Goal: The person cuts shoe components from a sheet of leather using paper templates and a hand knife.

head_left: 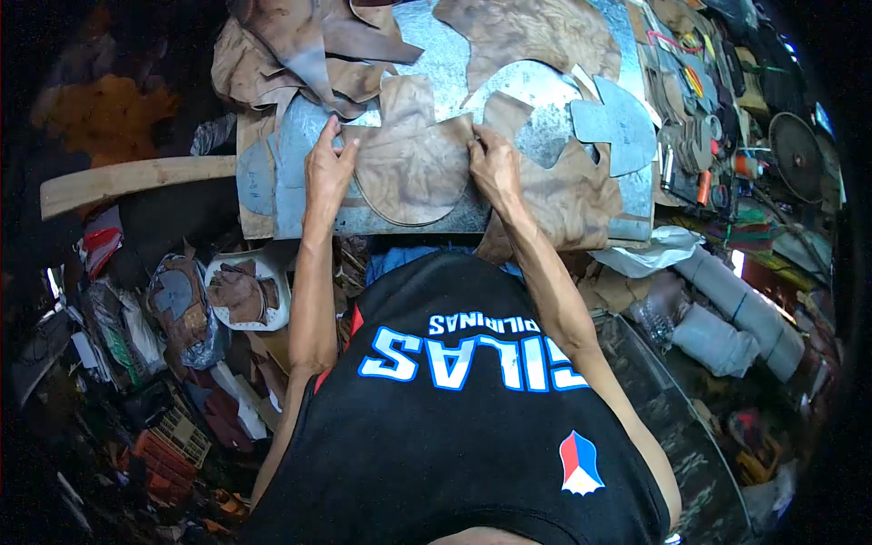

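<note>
A brown, cut leather piece (413, 168) with a rounded lower edge and a narrower tab at the top lies in front of me on the metal-covered table (295, 204). My left hand (329, 173) holds its left corner, thumb at the edge and index finger stretched upward. At the opposite corner, my right hand (497, 168) pinches the leather between thumb and fingers. Beside my right hand lies a larger leather offcut (572, 195) with curved cut-outs. A grey-blue pattern piece (622, 127) rests to the right of that offcut.
Crumpled leather scraps (272, 54) are heaped at the table's back left, and a large hide (536, 41) lies at the back. Tools and spools (704, 163) crowd the right side. A wooden plank (136, 182) juts out left, above a white stool (282, 300) bearing scraps.
</note>
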Demonstrator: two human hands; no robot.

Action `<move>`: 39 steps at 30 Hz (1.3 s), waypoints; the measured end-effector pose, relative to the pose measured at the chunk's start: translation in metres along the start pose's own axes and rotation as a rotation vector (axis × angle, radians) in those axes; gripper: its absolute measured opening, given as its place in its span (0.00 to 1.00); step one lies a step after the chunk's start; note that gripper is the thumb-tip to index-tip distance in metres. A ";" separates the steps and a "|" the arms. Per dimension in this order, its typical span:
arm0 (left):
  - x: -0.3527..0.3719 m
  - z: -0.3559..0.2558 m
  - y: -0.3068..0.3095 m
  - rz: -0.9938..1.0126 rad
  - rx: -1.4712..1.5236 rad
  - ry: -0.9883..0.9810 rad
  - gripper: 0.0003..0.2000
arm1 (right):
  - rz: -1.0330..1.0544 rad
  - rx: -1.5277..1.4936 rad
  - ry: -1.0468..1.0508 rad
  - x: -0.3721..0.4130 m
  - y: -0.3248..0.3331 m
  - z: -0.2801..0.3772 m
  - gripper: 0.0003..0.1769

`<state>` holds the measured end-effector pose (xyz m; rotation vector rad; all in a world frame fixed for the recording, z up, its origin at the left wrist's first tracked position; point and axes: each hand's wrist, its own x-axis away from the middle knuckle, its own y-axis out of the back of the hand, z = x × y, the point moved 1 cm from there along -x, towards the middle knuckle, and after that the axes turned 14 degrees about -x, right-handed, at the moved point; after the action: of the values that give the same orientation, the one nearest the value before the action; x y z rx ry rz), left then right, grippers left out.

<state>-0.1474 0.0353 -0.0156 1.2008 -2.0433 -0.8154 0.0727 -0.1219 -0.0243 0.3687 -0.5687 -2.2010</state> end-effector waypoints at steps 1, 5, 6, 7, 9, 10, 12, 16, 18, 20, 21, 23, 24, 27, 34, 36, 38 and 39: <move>0.000 -0.002 0.001 -0.001 0.018 0.002 0.32 | 0.026 -0.011 -0.026 0.000 0.001 0.004 0.18; -0.005 0.008 -0.007 -0.030 0.010 -0.052 0.29 | 0.151 -0.169 -0.217 0.004 0.000 0.000 0.09; -0.006 0.010 -0.010 -0.024 0.046 -0.056 0.26 | 0.091 -0.015 -0.074 0.008 -0.007 -0.011 0.09; -0.007 0.005 -0.009 -0.033 0.041 -0.113 0.26 | 0.048 -0.038 0.101 0.011 -0.006 -0.014 0.10; -0.016 0.025 -0.014 -0.058 -0.094 -0.177 0.27 | 0.142 0.082 0.099 0.004 -0.013 -0.017 0.13; -0.015 0.023 -0.011 -0.019 -0.063 -0.104 0.26 | 0.112 0.068 0.032 0.002 -0.014 -0.014 0.16; -0.020 0.037 -0.018 -0.084 0.015 -0.171 0.25 | 0.163 0.081 -0.041 0.003 0.000 0.000 0.19; -0.032 0.036 -0.022 -0.098 0.175 0.003 0.23 | 0.264 -0.002 -0.101 -0.009 0.027 -0.007 0.17; -0.025 0.025 -0.017 -0.103 0.166 0.002 0.20 | 0.218 0.166 -0.014 -0.007 0.093 -0.031 0.17; -0.014 -0.004 -0.012 -0.160 0.149 -0.072 0.18 | -0.144 0.381 0.232 0.010 0.177 -0.087 0.26; -0.019 0.012 -0.015 -0.190 0.062 -0.077 0.17 | -0.294 0.479 0.270 0.006 0.215 -0.119 0.31; -0.014 0.000 -0.009 -0.297 0.017 -0.018 0.15 | -0.295 0.553 -0.051 -0.032 0.284 -0.137 0.21; -0.021 0.013 -0.015 -0.346 0.032 -0.006 0.14 | -0.279 0.601 -0.212 -0.053 0.319 -0.146 0.18; -0.017 0.008 -0.014 -0.288 0.161 0.092 0.15 | -0.143 0.815 -0.385 -0.063 0.360 -0.232 0.22; -0.021 0.006 -0.014 -0.342 0.062 0.096 0.13 | -0.086 0.855 -0.361 -0.069 0.368 -0.260 0.19; -0.022 0.014 -0.016 -0.357 0.087 0.075 0.12 | -0.055 0.829 -0.306 -0.070 0.369 -0.261 0.19; -0.026 0.018 -0.016 -0.361 0.023 0.048 0.11 | -0.065 0.820 -0.286 -0.068 0.363 -0.259 0.19; -0.027 0.016 -0.016 -0.356 0.025 0.042 0.11 | -0.072 0.811 -0.264 -0.066 0.360 -0.258 0.19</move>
<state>-0.1406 0.0565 -0.0425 1.6092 -1.8355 -0.9200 0.4595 -0.3453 -0.0553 0.5145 -1.6186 -2.0062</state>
